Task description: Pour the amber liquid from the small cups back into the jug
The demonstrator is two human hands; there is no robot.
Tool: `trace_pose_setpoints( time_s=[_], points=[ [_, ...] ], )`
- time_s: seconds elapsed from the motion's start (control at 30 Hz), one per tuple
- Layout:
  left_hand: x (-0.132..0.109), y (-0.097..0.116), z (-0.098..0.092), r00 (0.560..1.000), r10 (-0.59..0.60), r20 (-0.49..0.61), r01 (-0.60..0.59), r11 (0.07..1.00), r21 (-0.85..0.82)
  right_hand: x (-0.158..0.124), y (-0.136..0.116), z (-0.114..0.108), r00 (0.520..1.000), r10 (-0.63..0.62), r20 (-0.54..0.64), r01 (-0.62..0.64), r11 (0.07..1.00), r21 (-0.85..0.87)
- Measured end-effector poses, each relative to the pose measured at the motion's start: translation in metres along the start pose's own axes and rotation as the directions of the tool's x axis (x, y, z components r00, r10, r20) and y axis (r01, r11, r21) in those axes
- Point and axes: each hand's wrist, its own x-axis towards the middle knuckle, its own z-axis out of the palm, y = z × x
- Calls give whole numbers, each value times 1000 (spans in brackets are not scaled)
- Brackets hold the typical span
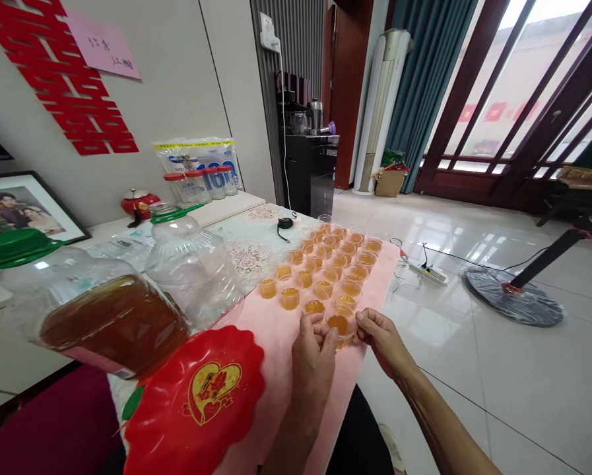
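Note:
A small clear plastic cup (338, 324) of amber liquid is at the near end of several rows of similar cups (290, 299) on a pink cloth (276, 349). My left hand (314, 363) pinches the left side of its rim, thumb toward me. From the right, my right hand (379, 332) has its thumb and fingers closed at the same rim. Whether the cup's base touches the cloth I cannot tell, since the fingers partly cover it. Beside my left forearm lies a red scalloped tray (236, 402) with a gold heart print.
Left of the tray, a large jug (117, 323) of brown liquid leans toward a clear empty jug (191, 264). Red-lidded jars (195, 187) stand behind them. A black coiled item (285, 223) lies near the cups. On the floor are a power strip (428, 273) and a wrapped stand base (513, 303).

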Motion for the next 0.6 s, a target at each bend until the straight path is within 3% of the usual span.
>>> trace_pose_setpoints(
  time_s=[0.6],
  points=[
    [-1, 2, 7, 999, 27, -23, -27, 1000, -10, 11, 3, -6, 994, -102, 43, 103, 994, -30]
  ],
)
